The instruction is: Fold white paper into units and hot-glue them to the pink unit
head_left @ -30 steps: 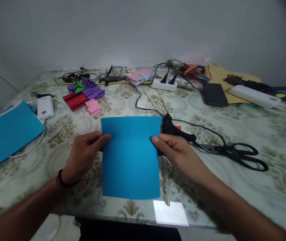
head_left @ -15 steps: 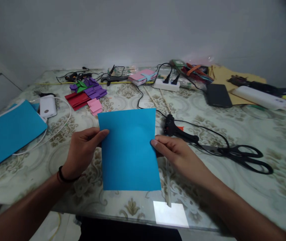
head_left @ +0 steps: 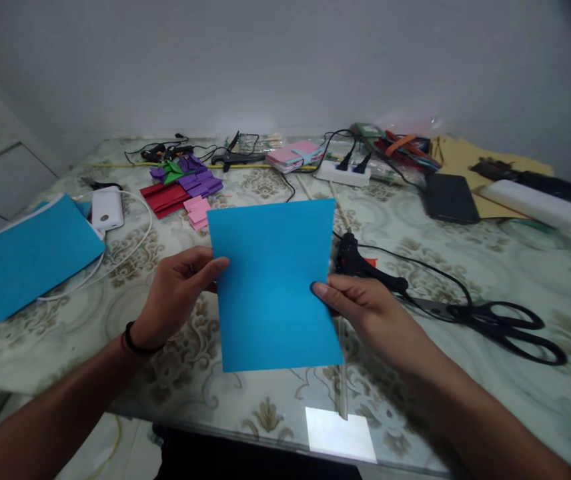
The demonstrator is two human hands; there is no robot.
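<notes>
Fingers [head_left: 200, 267] of our left hand [head_left: 178, 293] pinch the left edge of the blue paper sheet [head_left: 273, 283], thumb on the front, the other fingertips hidden behind it. Our right hand [head_left: 370, 313] grasps the right edge the same way: only the thumb shows on the blue face, and the rest of its fingers are out of sight behind the sheet. We hold the sheet raised over the near part of the table [head_left: 465, 380], tilted slightly, and it covers whatever lies directly beneath.

Just below the sheet a thin stick [head_left: 341, 380] lies on the tabletop, its upper part hidden behind the paper and our right hand. Right of that hand we see a black glue gun [head_left: 360, 263], partly covered by our fingers, and beyond it black scissors [head_left: 495, 323]. To the left a second blue sheet [head_left: 40, 253] lies flat, its near corner cut off by other papers, beside a white power bank [head_left: 107, 208].

Farther back we make out red, purple and pink paper pieces [head_left: 185, 190], a white power strip [head_left: 343, 173] and a dark flat device [head_left: 450, 198]. The heap at the far right edge is too blurred to name.
</notes>
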